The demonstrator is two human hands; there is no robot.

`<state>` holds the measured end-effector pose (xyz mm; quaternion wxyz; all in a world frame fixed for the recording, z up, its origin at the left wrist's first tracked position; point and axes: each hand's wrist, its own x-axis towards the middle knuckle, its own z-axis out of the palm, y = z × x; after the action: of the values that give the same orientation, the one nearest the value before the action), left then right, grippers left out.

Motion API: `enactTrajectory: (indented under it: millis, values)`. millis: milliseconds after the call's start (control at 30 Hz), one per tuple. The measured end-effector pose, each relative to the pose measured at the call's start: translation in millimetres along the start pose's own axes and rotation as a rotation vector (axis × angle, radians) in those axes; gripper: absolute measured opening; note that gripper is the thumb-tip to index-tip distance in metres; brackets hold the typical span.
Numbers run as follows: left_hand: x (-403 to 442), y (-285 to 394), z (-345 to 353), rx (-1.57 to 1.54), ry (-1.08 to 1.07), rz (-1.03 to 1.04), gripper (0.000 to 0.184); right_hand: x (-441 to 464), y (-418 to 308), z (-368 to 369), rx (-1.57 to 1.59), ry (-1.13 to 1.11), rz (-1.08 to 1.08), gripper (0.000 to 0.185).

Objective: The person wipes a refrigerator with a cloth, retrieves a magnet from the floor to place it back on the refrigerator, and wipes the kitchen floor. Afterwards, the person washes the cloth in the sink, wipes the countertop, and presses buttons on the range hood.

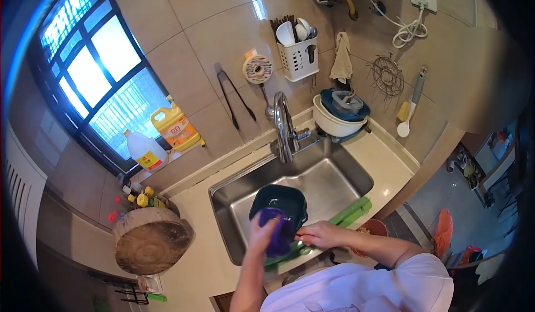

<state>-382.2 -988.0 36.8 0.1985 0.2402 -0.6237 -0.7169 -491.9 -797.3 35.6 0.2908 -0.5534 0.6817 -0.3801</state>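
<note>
In the steel sink [334,170], a dark teal square basin [277,199] sits at the left side. A purple cloth [281,236] hangs over its near edge, and my left hand [264,231] is closed on the cloth. My right hand [317,235] is closed at the sink's front edge, right of the cloth; what its fingers hold is too small to make out. A long green object [351,211] lies across the front rim beside my right forearm. The chrome faucet [285,128] stands behind the basin.
Stacked bowls [332,118] stand at the sink's back right corner. A round wooden board [150,240] leans at the left near bottles. A yellow jug [176,128] and a white jug [146,150] are by the window. A white utensil holder [299,60] hangs on the wall.
</note>
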Motion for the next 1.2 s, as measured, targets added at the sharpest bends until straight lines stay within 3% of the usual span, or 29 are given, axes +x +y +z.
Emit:
enactTrajectory:
  millis: [67, 167, 200, 233, 267, 300, 333, 367, 400, 467, 567, 667, 733, 800, 833, 900, 933, 967, 1000, 1033, 1100, 1167, 1200]
  values:
    - [0, 0, 24, -0.201, 0.006, -0.153, 0.024, 9, -3, -24, 0.053, -0.112, -0.030, 0.020]
    - [25, -46, 1, -0.694, 0.279, -0.233, 0.021, 28, 27, -88, 0.251, -0.127, -0.162, 0.014]
    - [24, -58, -14, -0.421, 0.232, -0.092, 0.017, 41, 29, -127, 0.016, 0.026, -0.265, 0.008]
    - [23, -70, -29, -0.116, 0.227, 0.052, 0.019, 64, 31, -173, -0.140, 0.277, -0.530, 0.009]
    - [22, -82, -44, 0.151, 0.263, 0.190, 0.025, 74, 10, -210, 0.356, 0.377, -0.325, 0.009]
    - [10, -69, -43, -0.057, 0.316, 0.074, 0.026, 100, 16, -258, -0.086, 0.644, -0.329, 0.013]
    - [-2, -56, -41, -0.275, 0.392, -0.027, 0.028, 115, 2, -299, -0.052, 0.828, -0.341, 0.016]
    - [-9, -45, -51, -0.770, 0.357, -0.283, 0.030, 129, -25, -330, -0.088, 1.032, -0.342, 0.017]
    - [-14, -48, -57, -0.761, 0.405, -0.259, 0.032, 147, -32, -367, -0.427, 1.165, -0.384, 0.019]
    - [-32, -70, -73, -0.741, 0.504, -0.213, 0.036, 179, -55, -403, -0.311, 1.250, -0.561, 0.020]
    - [-62, -94, -89, -0.790, 0.693, -0.175, 0.034, 249, -30, -446, -0.391, 1.366, -0.689, 0.023]
    - [-88, -98, -95, -0.812, 0.655, -0.157, 0.033, 261, -46, -454, -0.704, 1.358, -0.367, 0.027]
    - [-102, -93, -92, -0.874, 0.567, -0.137, 0.035, 280, -39, -465, -0.763, 1.290, -0.366, 0.029]
    - [-106, -63, -67, -0.908, 0.660, -0.191, 0.039, 298, -17, -483, -0.911, 1.033, -0.122, 0.029]
    - [-101, -34, -51, -0.890, 0.819, -0.272, 0.041, 310, 9, -499, -0.978, 1.000, -0.139, 0.032]
    - [-108, -47, -66, -0.890, 0.690, -0.239, 0.040, 324, 40, -513, -1.010, 1.054, -0.084, 0.033]
    - [-108, -61, -75, -0.889, 0.706, -0.179, 0.036, 319, 38, -507, -0.740, 0.936, 0.021, 0.028]
    - [-107, -70, -82, -0.885, 0.716, -0.123, 0.032, 318, 43, -510, -0.811, 0.907, 0.073, 0.028]
    - [-105, -69, -82, -0.843, 0.847, -0.137, 0.027, 304, 30, -495, -0.593, 0.877, 0.182, 0.034]
    - [-100, -66, -84, -0.790, 0.967, -0.159, 0.025, 307, 52, -506, -0.651, 0.968, 0.091, 0.043]
    - [-95, -60, -96, -0.674, 0.969, -0.039, 0.026, 281, 55, -501, -0.757, 0.966, -0.002, 0.049]
    - [-84, -46, -105, -0.504, 1.107, 0.177, 0.023, 241, 54, -470, -0.363, 0.904, -0.250, 0.048]
    - [-79, -41, -113, -0.398, 1.195, 0.229, 0.023, 215, 45, -447, -0.331, 0.862, -0.244, 0.045]
